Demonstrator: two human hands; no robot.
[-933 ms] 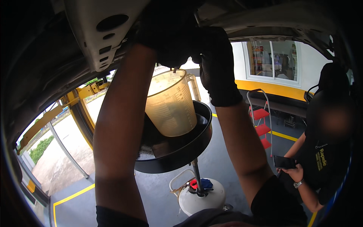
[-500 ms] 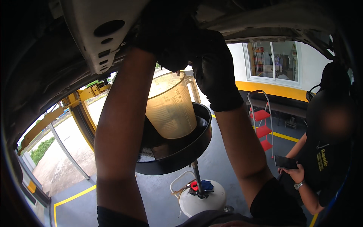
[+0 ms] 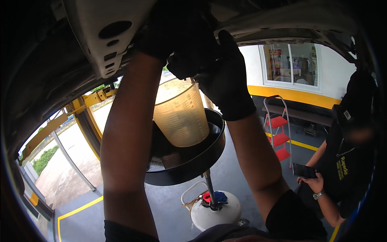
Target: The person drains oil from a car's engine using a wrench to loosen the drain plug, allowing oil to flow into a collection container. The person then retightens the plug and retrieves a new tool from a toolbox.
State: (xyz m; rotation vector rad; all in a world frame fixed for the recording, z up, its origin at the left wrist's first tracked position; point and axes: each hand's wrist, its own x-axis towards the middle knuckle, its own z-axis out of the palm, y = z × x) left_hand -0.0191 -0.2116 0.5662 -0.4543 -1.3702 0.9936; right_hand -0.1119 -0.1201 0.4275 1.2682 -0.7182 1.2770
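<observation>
Both my arms reach up under a raised vehicle (image 3: 90, 38), and black gloves cover my hands. My left hand (image 3: 155, 40) is lost in the dark among the underbody parts; its fingers cannot be made out. Close beside it, my right hand (image 3: 227, 80) bends inward with one digit raised and the others curled around something too dark to name. Just below the hands, a translucent measuring jug (image 3: 183, 117) with a handle stands in a wide black drain pan (image 3: 185, 175). The jug looks yellowish; how full it is cannot be told.
The pan's pole rises from a white round tank (image 3: 217, 220) with red and blue cloths on it. At right, a person (image 3: 342, 161) holds a phone (image 3: 304, 171) near a red step ladder (image 3: 279, 131). A yellow lift post (image 3: 82, 117) stands left.
My right hand has shifted slightly left and turned, with one digit now raised, covering more of the jug's handle. The person at right has changed posture slightly.
</observation>
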